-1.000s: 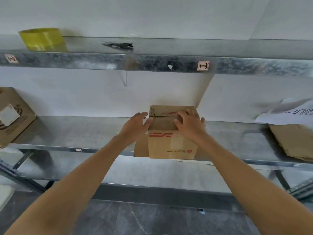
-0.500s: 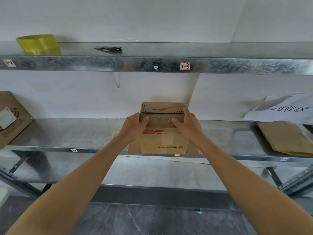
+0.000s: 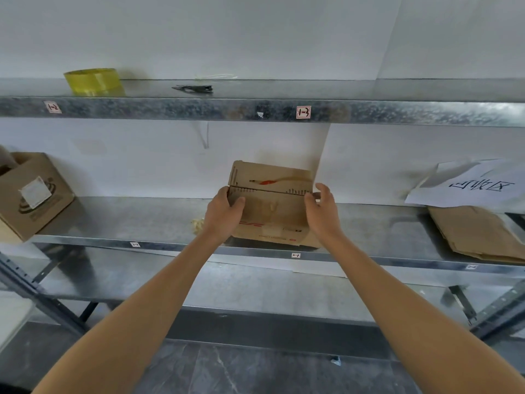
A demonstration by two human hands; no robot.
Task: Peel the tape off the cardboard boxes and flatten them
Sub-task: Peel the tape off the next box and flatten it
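Centre of frame: the cardboard box (image 3: 270,206) is held at both short ends. The left hand (image 3: 224,213) is closed on the left end, thumb over the front panel; the right hand (image 3: 322,211) is closed on the right end, fingers curled behind the edge. Both grips are holding the box, neither is loose.

The box rests on the middle shelf (image 3: 142,223), near the front lip, partly collapsed; its rear flap (image 3: 270,174) stands up against the wall. The long axis runs left to right across the frame, directly between the two hands, both equally near. A seam line crosses it just above the thumbs. Judged next: the panels need to be pressed down and forward along that seam to flatten.

Red logo print and small dark text are seen on the front panel, too blurred to read. What may be a tape remnant with a red mark lies on the flap, hard to confirm.

Shelf tags: "1-2" (image 3: 52,107), "1-3" (image 3: 303,112) on the upper shelf edge. A yellow tape roll (image 3: 92,81) is at upper left. A paper sign (image 3: 480,184) with handwritten characters is at right, over flattened cardboard (image 3: 477,234). Another box (image 3: 31,194) sits at far left.
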